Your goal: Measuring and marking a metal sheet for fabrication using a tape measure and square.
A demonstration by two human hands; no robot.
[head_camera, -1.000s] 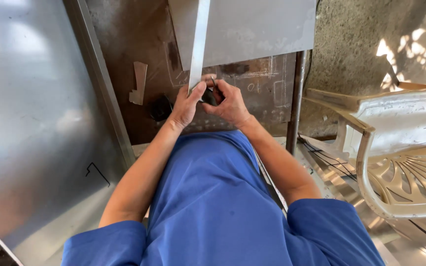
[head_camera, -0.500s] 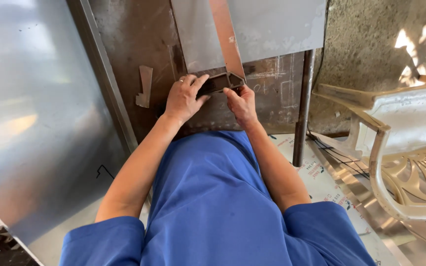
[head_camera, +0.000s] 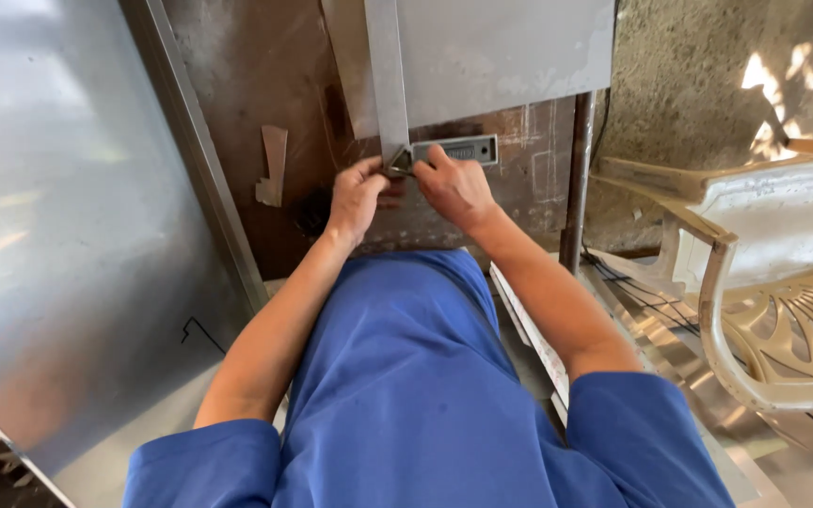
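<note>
A: Right, L to R. Big metal sheet (head_camera: 68,216) leans at 9 o'clock, well apart from the work. Scrap of card (head_camera: 273,167) lies on the rusty bench (head_camera: 247,85), near the left hand (head_camera: 358,198) at its 10 o'clock.

B: And the left hand itself?

A: Curled shut, fingers pinching the corner of the try square (head_camera: 406,155) where blade meets stock. The blade runs off to 12 o'clock over the grey sheet (head_camera: 510,56).

B: Right hand (head_camera: 454,186)?

A: Closed over the stock, thumb and fingertips pressing it down. The stock pokes out toward its 1 o'clock, just along the grey sheet's near edge. The two hands sit close together w/ the corner of the square between them.

B: How to do it well, imo?

A: Keep the stock butted tight to the sheet edge w/ no gap, press flat so the blade doesn't rock, and hold both hands steady. If the stock creeps, I'd judge the line goes off square.

B: Far right?

A: White plastic chair (head_camera: 783,282) at 3 o'clock, well apart.
</note>
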